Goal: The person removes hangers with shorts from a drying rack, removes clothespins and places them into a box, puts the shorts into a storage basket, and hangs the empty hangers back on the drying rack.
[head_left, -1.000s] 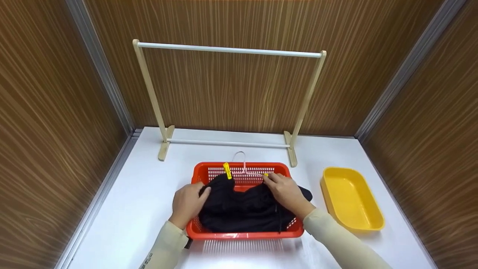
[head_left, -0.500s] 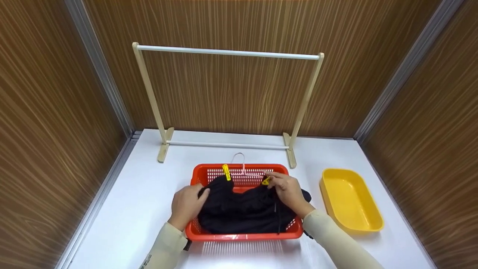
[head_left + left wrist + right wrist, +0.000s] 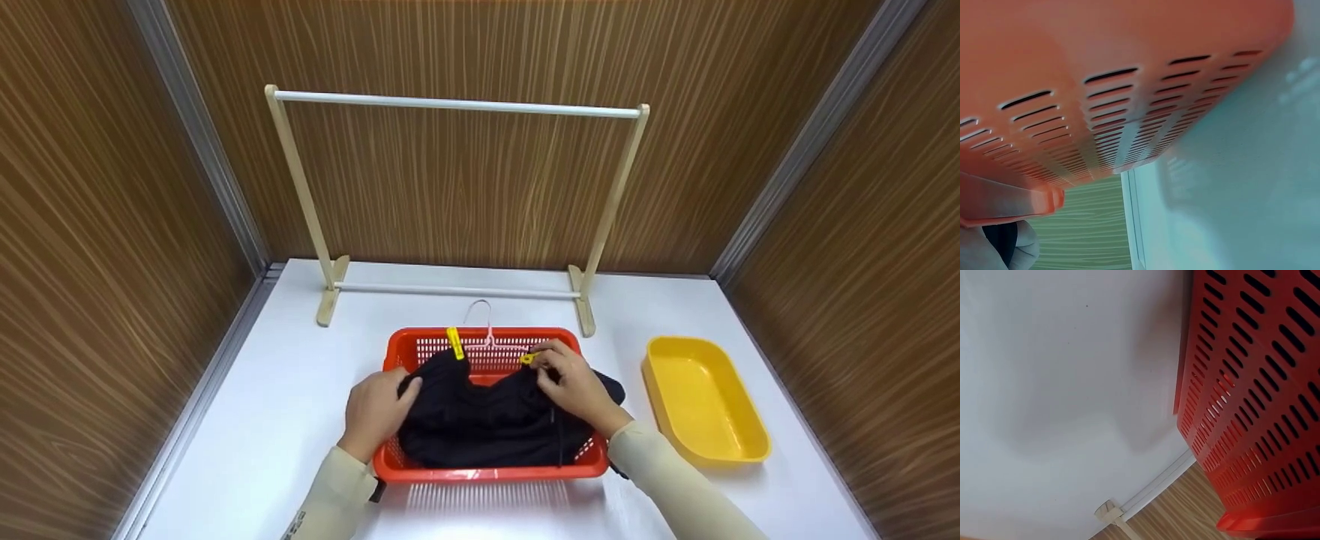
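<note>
With fingers and thumb of the left hand (image 3: 379, 411) closed on the black garment (image 3: 487, 424), grips its edge at 9 o'clock of the red basket (image 3: 491, 474). With fingers of the right hand (image 3: 574, 384) curled at 2 o'clock, touches the yellow right clip (image 3: 528, 359) with the tips; impossible to tell a pinch on the clip from a pinch on the garment beside it. Find the garment heaped in the basket, overhanging the rim at 3 o'clock.

Compare with half a second ago: right clip now flatter and shifted slightly toward 10 o'clock; hook of the pink hanger (image 3: 490, 342) shifted slightly toward 12 o'clock. No visible change at the left clip (image 3: 455, 343), 11 o'clock, or in the left-hand grip.

Judge as fastening or adjustment at the right clip, with the left clip apparently seated. Beware of a shallow bite on the garment. Note rack (image 3: 457, 104) beyond, at 12 o'clock.
</note>
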Available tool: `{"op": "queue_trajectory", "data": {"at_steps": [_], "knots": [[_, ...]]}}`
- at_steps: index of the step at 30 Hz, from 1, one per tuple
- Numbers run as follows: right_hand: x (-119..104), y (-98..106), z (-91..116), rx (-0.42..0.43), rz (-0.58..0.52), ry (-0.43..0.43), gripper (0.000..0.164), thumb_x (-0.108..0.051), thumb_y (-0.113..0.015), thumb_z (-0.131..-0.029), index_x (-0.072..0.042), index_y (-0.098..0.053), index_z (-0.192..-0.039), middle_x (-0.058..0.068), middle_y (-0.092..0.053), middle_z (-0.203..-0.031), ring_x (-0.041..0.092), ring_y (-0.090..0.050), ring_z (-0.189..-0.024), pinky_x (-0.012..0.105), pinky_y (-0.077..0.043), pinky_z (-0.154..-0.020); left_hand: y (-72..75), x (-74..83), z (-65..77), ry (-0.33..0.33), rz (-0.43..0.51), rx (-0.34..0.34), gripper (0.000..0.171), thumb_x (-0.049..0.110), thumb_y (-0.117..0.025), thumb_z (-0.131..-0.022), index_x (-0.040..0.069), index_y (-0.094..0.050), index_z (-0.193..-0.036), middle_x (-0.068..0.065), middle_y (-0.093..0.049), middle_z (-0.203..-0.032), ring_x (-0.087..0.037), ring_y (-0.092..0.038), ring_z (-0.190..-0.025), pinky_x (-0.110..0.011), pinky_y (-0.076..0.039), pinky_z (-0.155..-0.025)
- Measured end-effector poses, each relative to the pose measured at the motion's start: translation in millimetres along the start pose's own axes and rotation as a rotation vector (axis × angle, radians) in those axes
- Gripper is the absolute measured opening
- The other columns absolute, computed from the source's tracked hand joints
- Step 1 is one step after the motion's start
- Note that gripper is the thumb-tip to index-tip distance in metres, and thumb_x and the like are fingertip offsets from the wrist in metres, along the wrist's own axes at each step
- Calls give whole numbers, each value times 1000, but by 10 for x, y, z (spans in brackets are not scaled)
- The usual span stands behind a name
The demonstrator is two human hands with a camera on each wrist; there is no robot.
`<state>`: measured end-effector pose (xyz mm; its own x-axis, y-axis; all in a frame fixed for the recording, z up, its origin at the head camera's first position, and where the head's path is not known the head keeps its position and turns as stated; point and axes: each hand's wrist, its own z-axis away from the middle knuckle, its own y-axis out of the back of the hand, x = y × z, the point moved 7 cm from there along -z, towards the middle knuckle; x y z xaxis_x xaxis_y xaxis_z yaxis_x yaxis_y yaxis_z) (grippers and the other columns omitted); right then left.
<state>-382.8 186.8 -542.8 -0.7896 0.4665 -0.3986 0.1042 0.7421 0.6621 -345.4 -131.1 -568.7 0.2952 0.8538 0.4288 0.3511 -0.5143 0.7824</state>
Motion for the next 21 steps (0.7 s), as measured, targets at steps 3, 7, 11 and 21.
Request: {"op": "queue_trajectory", "data": {"at_steps": [3,7,11,21], "knots": [[11,-8,-11,-12,-8,-36,24,3,-69,-94,-7,-68,-115,8,-69,-116,17,-69,-103,35,-56,-87,2,1,5,3,6,-1,31,38,-67,-99,20,-59,-76,6,-50,-62,-16,-53,-60,-33,-41,-58],[12,5,3,-19,19,-93,31,-5,-73,-96,-8,-64,-126,4,-69,-113,14,-71,-97,36,-58,-83,-1,11,4,2,17,-4,30,38,-68,-99,20,-59,-76,6,-50,-62,-15,-52,-60,-33,-41,-59],[-16,24,12,-23,74,-104,37,-6,-79,-91,-3,-65,-126,6,-66,-112,16,-71,-92,35,-59,-80,-13,24,-6,2,22,-11,29,38,-67,-99,20,-61,-78,6,-52,-64,-15,-53,-61,-34,-42,-60],[-29,94,-8,-80,304,-44,29,-14,-86,-84,-6,-71,-108,3,-62,-102,21,-58,-94,41,-52,-84,7,3,-1,14,9,-8,33,38,-67,-99,21,-56,-73,6,-49,-61,-16,-54,-60,-33,-41,-59]]}}
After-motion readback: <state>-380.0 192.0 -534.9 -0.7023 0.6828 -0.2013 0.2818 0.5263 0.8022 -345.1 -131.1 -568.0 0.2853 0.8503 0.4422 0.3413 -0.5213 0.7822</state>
